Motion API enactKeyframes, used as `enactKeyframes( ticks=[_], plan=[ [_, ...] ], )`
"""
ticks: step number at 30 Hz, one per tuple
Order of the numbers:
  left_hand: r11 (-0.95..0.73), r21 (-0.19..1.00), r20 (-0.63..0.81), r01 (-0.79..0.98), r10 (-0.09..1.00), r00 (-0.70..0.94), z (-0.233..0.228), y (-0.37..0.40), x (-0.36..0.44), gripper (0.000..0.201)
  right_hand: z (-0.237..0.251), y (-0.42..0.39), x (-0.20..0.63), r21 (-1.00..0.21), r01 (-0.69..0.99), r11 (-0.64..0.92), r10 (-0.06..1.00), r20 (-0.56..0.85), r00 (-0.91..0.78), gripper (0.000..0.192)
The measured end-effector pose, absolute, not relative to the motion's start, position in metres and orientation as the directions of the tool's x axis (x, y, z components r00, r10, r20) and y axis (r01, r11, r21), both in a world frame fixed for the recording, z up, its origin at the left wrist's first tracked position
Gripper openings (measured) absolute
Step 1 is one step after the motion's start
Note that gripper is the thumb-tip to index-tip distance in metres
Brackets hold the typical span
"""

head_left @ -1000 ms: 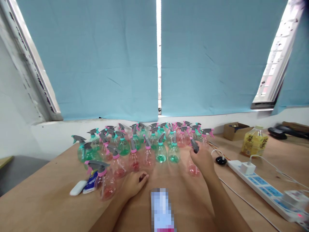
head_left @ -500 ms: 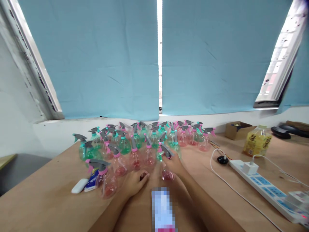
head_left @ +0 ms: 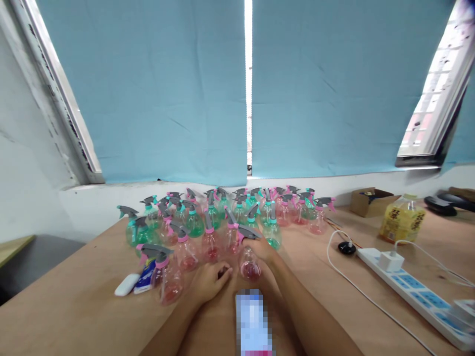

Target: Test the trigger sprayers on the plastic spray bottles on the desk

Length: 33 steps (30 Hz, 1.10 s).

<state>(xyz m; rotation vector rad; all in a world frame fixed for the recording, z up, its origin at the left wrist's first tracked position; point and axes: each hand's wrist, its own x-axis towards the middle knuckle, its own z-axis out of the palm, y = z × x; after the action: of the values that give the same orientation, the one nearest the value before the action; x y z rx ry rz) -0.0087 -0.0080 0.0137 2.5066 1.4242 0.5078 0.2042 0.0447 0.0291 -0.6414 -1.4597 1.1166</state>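
The big wooden counter [head_left: 334,296] holds a crowd of spray bottles [head_left: 208,217], pink ones and green ones, standing close together. At the front, the right hand [head_left: 264,249] has its fingers wrapped around a pink spray bottle [head_left: 248,257] by the neck. The left hand [head_left: 210,282] rests on the counter, fingers loose and holding nothing. I think it is best to keep this bottle upright and move it slowly, so it does not bump the others.

Daylight is coming through the gap between the blue blinds [head_left: 166,89] and blowing out to white there and at the right window [head_left: 438,99]; the table [head_left: 74,306] is lying evenly lit with soft shadows, and straight edges are bowing toward the slightly blurred corners
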Motion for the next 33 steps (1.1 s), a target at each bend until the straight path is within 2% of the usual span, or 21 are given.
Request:
enactKeyframes(
  ticks=[8, 15, 22, 29, 33],
  plan=[
    [-0.505, 0.324, 0.176, 0.8, 0.863, 0.474, 0.016, -0.01, -0.008, 0.042, 0.03, 0.04, 0.206, -0.885, -0.256, 0.389, 0.841, 0.454, -0.294, 0.026],
    [-0.515, 0.324, 0.203, 0.794, 0.857, 0.473, 0.01, -0.009, -0.009, 0.042, 0.031, 0.036, 0.203, -0.897, -0.229, 0.377, 0.892, 0.419, -0.171, 0.008],
    [-0.517, 0.335, 0.195, 0.788, 0.856, 0.479, 0.009, -0.008, -0.01, 0.041, 0.024, 0.037, 0.202, -0.921, -0.159, 0.356, 0.913, 0.379, -0.151, 0.008],
    [-0.527, 0.325, 0.225, 0.785, 0.849, 0.477, 0.006, -0.008, -0.01, 0.036, 0.028, 0.033, 0.199, -0.919, -0.214, 0.331, 0.93, 0.356, -0.089, 0.007],
    [-0.535, 0.325, 0.227, 0.78, 0.845, 0.484, 0.007, -0.007, -0.011, 0.036, 0.026, 0.033, 0.198, -0.932, -0.191, 0.308, 0.941, 0.328, -0.086, 0.008]
  ],
)
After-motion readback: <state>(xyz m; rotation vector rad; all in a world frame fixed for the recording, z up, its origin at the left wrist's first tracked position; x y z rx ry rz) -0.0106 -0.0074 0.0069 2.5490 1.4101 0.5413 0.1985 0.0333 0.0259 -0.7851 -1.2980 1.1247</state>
